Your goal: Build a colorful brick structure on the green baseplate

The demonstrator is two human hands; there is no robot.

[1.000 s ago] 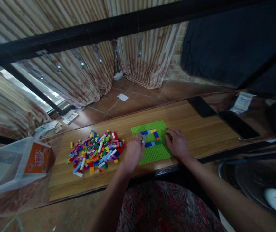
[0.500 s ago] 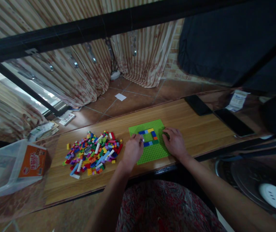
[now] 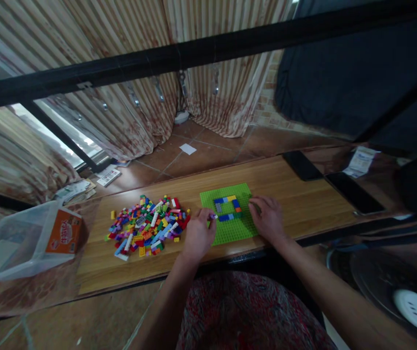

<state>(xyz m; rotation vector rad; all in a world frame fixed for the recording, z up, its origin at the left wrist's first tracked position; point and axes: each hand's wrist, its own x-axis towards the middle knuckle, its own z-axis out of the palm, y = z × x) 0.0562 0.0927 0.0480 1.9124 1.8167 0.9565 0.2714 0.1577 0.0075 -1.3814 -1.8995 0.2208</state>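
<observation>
On the wooden table lies a green studded baseplate (image 3: 230, 235). Toy bricks in blue, light blue, yellow, orange, grey and green form a rectangular outline (image 3: 226, 218) on it, with bare studs inside. My left hand (image 3: 198, 236) is at the plate's left edge, thumb and forefinger pinching a small pale purple-and-white brick (image 3: 213, 216) just left of the outline. Its exact shape is too small to tell. My right hand (image 3: 267, 219) rests at the plate's right edge, holding no brick, its thumb and fingers apart.
A spread-out pile of loose coloured bricks (image 3: 150, 226) lies left of the plate. A clear plastic bin (image 3: 22, 248) with an orange label stands at the far left. Two dark phones (image 3: 302, 165) and a crumpled packet (image 3: 361, 161) lie to the right.
My left hand has drawn slightly back from the outline, showing the grey brick on its left side and the small brick in my fingertips. My right hand stays at the plate's edge; the view has shifted.
</observation>
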